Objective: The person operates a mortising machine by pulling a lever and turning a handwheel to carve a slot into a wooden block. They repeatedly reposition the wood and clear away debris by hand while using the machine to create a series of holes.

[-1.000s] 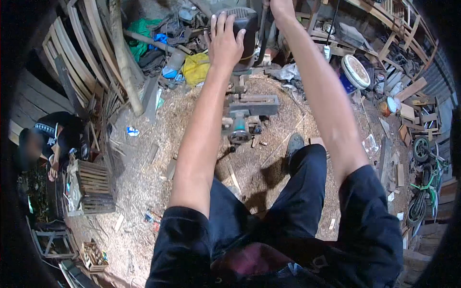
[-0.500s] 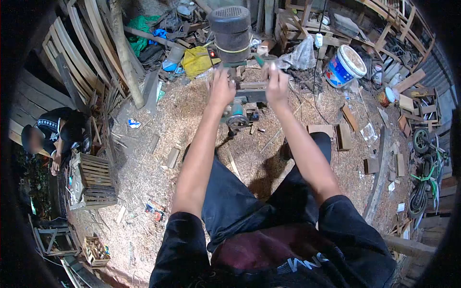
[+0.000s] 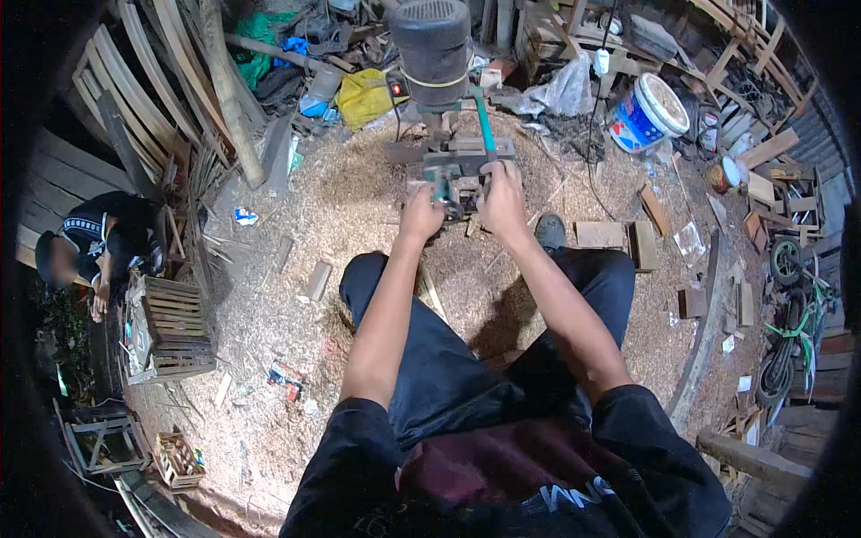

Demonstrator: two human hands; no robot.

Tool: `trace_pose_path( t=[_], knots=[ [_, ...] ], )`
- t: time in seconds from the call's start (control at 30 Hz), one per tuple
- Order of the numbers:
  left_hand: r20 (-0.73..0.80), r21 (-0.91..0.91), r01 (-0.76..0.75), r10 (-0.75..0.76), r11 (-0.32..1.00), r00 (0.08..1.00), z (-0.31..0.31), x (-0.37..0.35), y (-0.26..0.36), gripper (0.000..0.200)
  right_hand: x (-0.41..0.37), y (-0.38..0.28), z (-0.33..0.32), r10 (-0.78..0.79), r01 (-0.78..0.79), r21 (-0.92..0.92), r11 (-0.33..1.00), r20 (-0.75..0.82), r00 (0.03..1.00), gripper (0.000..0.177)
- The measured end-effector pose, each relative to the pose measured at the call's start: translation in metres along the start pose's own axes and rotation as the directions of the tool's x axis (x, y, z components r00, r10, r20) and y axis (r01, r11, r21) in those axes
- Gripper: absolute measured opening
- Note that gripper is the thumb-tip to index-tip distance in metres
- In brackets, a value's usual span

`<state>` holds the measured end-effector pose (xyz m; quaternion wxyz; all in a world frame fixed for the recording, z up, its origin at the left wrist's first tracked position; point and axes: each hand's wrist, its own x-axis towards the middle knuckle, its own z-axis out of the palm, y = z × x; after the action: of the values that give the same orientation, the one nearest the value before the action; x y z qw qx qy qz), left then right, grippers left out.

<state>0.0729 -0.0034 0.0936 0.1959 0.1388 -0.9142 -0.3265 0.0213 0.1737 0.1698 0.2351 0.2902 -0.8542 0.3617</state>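
Note:
A machine with a dark upright motor (image 3: 432, 54) stands ahead of me on the shavings-covered floor. From its right side a green lever (image 3: 486, 125) slants down toward me. My right hand (image 3: 503, 199) is closed around the lever's dark lower end. My left hand (image 3: 421, 213) is closed at the front of the machine, beside a teal metal part (image 3: 439, 176); its fingers are partly hidden, and what they hold cannot be made out. Just beyond both hands, a metal bed (image 3: 480, 162) runs across below the motor.
A paint bucket (image 3: 649, 114) stands at the right, near wooden blocks (image 3: 599, 235). A small bike (image 3: 789, 314) lies far right. At left a person (image 3: 99, 242) sits by a slatted crate (image 3: 175, 327). A yellow sack (image 3: 366, 99) lies behind the machine.
Both hands have come down toward me from higher on the machine. The green lever has swung down and forward with my right hand. The view has shifted slightly.

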Motion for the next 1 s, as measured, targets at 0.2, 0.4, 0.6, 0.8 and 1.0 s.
trace_pose_path(
  t=[0.2, 0.4, 0.6, 0.8, 1.0],
  knots=[
    [0.149, 0.010, 0.132, -0.132, 0.991, 0.980, 0.011, -0.021, -0.014, 0.040, -0.067, 0.032, 0.061, 0.328, -0.279, -0.203, 0.939, 0.276, 0.903, 0.058],
    [0.155, -0.080, 0.189, -0.175, 0.979, 0.972, 0.003, -0.023, -0.015, 0.039, -0.064, 0.037, 0.052, 0.343, -0.349, -0.053, 0.936, 0.370, 0.863, 0.053],
    [0.149, -0.066, 0.201, -0.189, 0.977, 0.971, -0.003, -0.029, -0.017, 0.039, 0.038, -0.010, -0.027, 0.041, -0.050, 0.083, 0.995, 0.098, 0.994, 0.023],
    [0.180, 0.003, 0.205, -0.202, 0.979, 0.963, 0.007, -0.037, -0.027, 0.044, 0.220, -0.033, -0.067, 0.104, -0.041, 0.322, 0.946, -0.183, 0.978, 0.049],
    [0.167, 0.029, 0.153, -0.156, 0.988, 0.974, 0.003, -0.031, -0.032, 0.039, 0.228, 0.020, -0.033, -0.003, 0.007, 0.464, 0.886, -0.009, 1.000, 0.047]
  ],
)
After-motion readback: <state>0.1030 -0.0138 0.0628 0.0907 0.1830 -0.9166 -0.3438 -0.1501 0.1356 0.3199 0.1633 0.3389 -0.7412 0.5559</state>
